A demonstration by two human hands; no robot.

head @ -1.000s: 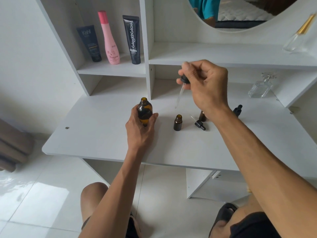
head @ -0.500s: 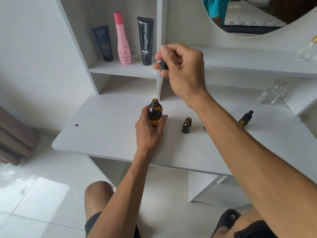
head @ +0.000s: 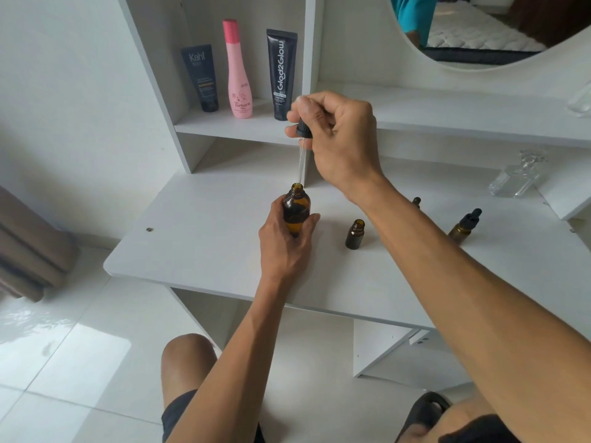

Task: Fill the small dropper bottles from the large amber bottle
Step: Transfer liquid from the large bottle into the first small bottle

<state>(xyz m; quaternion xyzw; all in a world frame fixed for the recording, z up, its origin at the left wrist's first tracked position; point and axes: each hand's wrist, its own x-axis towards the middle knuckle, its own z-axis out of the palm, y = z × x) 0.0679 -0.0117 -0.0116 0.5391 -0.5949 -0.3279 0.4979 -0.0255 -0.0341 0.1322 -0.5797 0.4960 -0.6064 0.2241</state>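
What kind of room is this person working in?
Probably a bedroom dressing table: a round mirror reflecting a mattress, skincare tubes on the white shelf, and a glass perfume bottle on the tabletop.

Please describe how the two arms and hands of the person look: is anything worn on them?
Both forearms are bare up to the edge of the picture: no sleeves show. The left hand and the right hand wear no gloves, and no ring, watch or bracelet shows on the sides that face the camera. No marks show on the arms.
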